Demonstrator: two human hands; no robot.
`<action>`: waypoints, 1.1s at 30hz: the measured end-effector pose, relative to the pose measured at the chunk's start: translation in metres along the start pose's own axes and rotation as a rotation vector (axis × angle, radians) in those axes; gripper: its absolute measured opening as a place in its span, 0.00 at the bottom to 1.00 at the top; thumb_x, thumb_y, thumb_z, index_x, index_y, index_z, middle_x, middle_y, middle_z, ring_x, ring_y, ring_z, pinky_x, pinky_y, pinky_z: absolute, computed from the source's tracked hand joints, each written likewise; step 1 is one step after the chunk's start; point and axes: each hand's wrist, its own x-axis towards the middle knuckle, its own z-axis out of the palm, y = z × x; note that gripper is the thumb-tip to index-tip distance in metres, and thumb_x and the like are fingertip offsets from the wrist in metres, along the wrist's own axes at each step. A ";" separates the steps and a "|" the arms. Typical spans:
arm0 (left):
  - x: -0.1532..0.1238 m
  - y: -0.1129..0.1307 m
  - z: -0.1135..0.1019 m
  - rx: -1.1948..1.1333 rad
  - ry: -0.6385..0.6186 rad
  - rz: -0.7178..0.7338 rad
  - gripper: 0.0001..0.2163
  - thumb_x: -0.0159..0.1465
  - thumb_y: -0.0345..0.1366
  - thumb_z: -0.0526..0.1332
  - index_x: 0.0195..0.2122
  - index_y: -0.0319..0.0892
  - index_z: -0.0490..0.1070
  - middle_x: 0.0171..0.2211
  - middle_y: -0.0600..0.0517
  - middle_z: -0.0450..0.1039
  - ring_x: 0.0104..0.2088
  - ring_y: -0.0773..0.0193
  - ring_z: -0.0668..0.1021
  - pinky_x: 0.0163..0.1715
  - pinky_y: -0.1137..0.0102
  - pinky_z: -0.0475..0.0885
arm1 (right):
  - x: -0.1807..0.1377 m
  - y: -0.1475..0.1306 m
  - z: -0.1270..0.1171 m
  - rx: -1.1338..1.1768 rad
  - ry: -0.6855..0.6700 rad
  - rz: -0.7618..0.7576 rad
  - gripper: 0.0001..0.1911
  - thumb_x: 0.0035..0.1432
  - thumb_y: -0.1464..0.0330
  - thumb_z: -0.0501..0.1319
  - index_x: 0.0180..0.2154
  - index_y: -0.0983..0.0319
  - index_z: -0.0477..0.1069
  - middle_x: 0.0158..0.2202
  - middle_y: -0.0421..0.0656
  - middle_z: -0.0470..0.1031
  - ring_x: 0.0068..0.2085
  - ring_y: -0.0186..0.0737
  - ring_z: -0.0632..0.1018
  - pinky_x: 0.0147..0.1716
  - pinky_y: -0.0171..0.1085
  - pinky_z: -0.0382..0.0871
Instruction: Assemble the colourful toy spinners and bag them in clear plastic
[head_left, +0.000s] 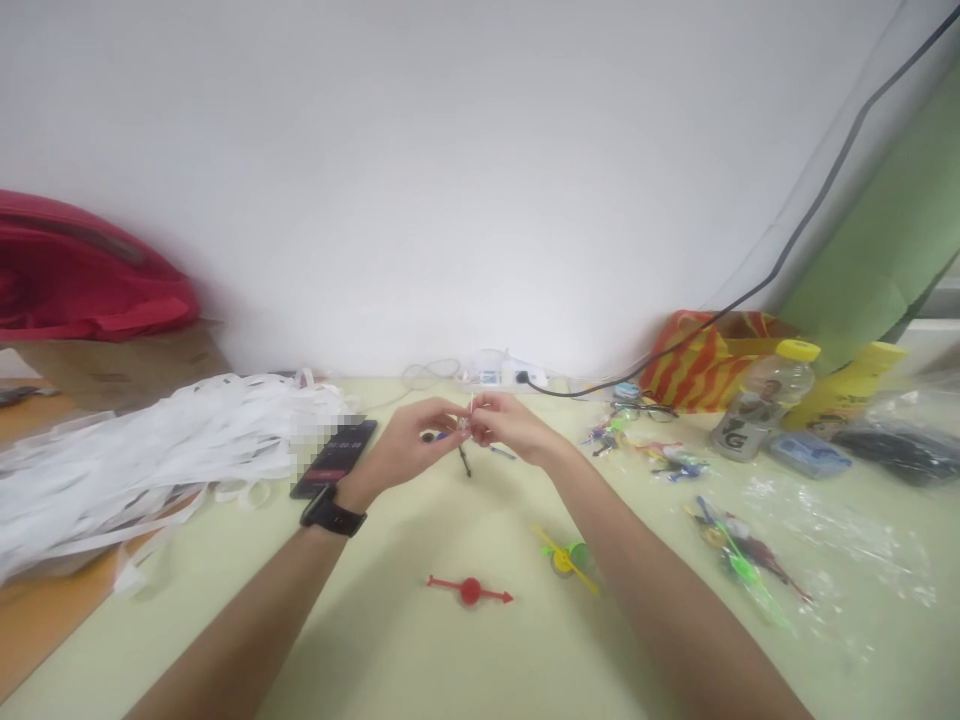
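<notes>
My left hand (411,440), with a black watch on its wrist, meets my right hand (511,427) above the far middle of the table. The fingertips of both are closed in a pinch around something small and thin, partly whitish, that I cannot make out. Just under them lie a thin black piece (465,461) and a small blue stick (502,453). Nearer to me is a red plastic arrow (470,592) with a round centre. A yellow plastic piece (566,562) overlaps a green one (580,554) beside my right forearm.
White paper-like strips (172,450) heap at the left, with a phone (337,458) alongside. Several colourful plastic pieces (742,560) and clear wrappers lie at the right. Behind them stand a bottle (761,405) and a striped bag (679,365). A black cable (776,260) runs to a power strip (495,370).
</notes>
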 end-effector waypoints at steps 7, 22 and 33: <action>-0.005 -0.008 -0.001 0.133 -0.061 -0.006 0.01 0.62 0.32 0.63 0.33 0.42 0.72 0.31 0.53 0.77 0.32 0.65 0.79 0.33 0.72 0.75 | 0.000 0.011 0.018 -0.455 -0.061 -0.010 0.03 0.63 0.67 0.53 0.36 0.59 0.62 0.32 0.39 0.73 0.31 0.34 0.72 0.29 0.32 0.66; -0.014 -0.061 -0.039 0.478 -0.246 -0.199 0.11 0.58 0.46 0.67 0.37 0.47 0.82 0.41 0.49 0.82 0.40 0.54 0.80 0.39 0.66 0.72 | -0.056 -0.032 -0.019 -1.259 -0.233 0.279 0.12 0.52 0.59 0.68 0.31 0.62 0.76 0.36 0.50 0.80 0.37 0.50 0.81 0.32 0.40 0.68; -0.012 -0.060 -0.048 0.456 -0.076 -0.190 0.14 0.62 0.51 0.65 0.36 0.47 0.82 0.34 0.50 0.82 0.33 0.59 0.80 0.30 0.70 0.70 | -0.120 -0.016 -0.002 -1.177 -0.561 0.545 0.15 0.48 0.69 0.62 0.14 0.61 0.63 0.18 0.43 0.74 0.24 0.42 0.78 0.23 0.36 0.65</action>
